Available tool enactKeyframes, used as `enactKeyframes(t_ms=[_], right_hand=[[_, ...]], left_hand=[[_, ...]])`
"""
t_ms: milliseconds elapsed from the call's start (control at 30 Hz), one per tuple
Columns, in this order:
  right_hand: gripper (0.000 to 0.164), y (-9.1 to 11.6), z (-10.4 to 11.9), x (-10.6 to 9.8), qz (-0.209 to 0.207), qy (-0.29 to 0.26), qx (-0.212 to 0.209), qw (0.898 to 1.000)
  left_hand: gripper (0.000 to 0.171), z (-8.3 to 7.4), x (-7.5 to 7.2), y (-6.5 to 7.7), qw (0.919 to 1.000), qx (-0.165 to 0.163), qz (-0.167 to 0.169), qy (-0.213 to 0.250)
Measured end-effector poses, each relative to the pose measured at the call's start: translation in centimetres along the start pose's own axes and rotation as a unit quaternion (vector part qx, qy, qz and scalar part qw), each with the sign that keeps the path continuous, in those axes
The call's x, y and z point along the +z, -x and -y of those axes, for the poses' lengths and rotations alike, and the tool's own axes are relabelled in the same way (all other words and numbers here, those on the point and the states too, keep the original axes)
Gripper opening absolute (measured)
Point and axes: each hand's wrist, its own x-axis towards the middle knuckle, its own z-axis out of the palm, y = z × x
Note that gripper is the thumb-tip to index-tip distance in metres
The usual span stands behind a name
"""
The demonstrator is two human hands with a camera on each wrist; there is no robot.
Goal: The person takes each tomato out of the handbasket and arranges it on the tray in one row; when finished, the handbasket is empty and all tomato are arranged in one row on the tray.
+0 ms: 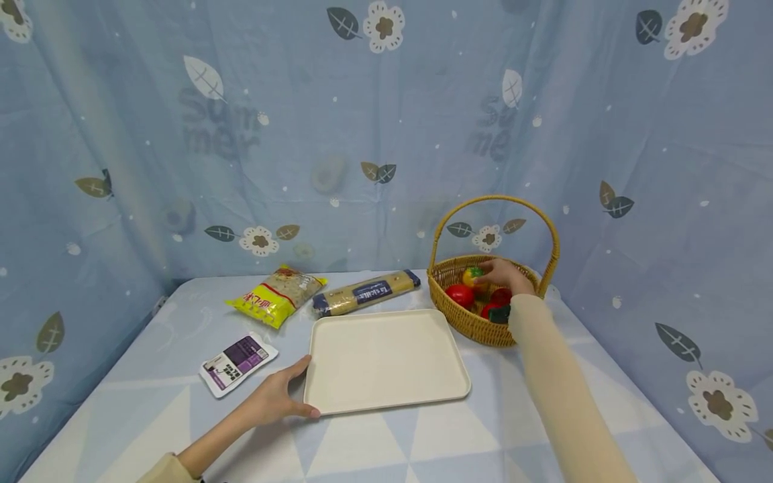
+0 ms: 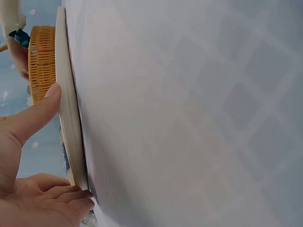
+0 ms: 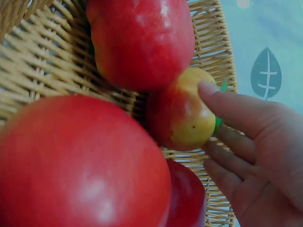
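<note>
Inside a wicker basket (image 1: 477,330), my right hand (image 1: 507,274) pinches a small yellow-and-red fruit (image 3: 187,111) with a green top. The thumb lies over its upper side and the fingertips meet its lower edge. Around it are a large red round fruit (image 3: 80,165), another red fruit (image 3: 142,42) and a darker red one (image 3: 187,194), partly hidden. My left hand (image 1: 278,396) touches the left side of a cream rectangular tray (image 1: 386,362), thumb and fingers spread apart along its rim. In the left wrist view, the thumb (image 2: 42,111) presses against the tray's edge.
A yellow-ended food bag (image 1: 280,295) and a pack of spaghetti (image 1: 368,292) lie behind the tray. To its left is a white-and-purple pouch (image 1: 237,363). The basket's tall handle (image 1: 496,198) arches above its bowl. A blue patterned curtain (image 1: 338,121) hangs behind the table.
</note>
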Motion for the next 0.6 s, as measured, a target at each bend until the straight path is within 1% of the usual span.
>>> enactKeyframes(t_ms=[133, 267, 467, 600], right_hand=[[0.066, -0.04, 0.1, 0.19, 0.013, -0.013, 0.033, 0.999], [0.068, 0.08, 0.03, 0.21, 0.019, -0.005, 0.052, 0.998], [0.075, 0.51, 0.12, 0.13, 0.014, 0.015, 0.06, 0.998], [0.072, 0.75, 0.4, 0.15, 0.01, 0.025, 0.058, 0.998]], left_hand=[[0.113, -0.02, -0.04, 0.01, 1.0, 0.001, 0.002, -0.003], [0.113, -0.05, -0.07, -0.01, 1.0, 0.006, 0.0, -0.007], [0.113, 0.07, 0.07, 0.0, 0.9999, 0.009, 0.002, -0.008], [0.113, 0.07, 0.07, -0.01, 0.9999, 0.007, 0.001, -0.009]])
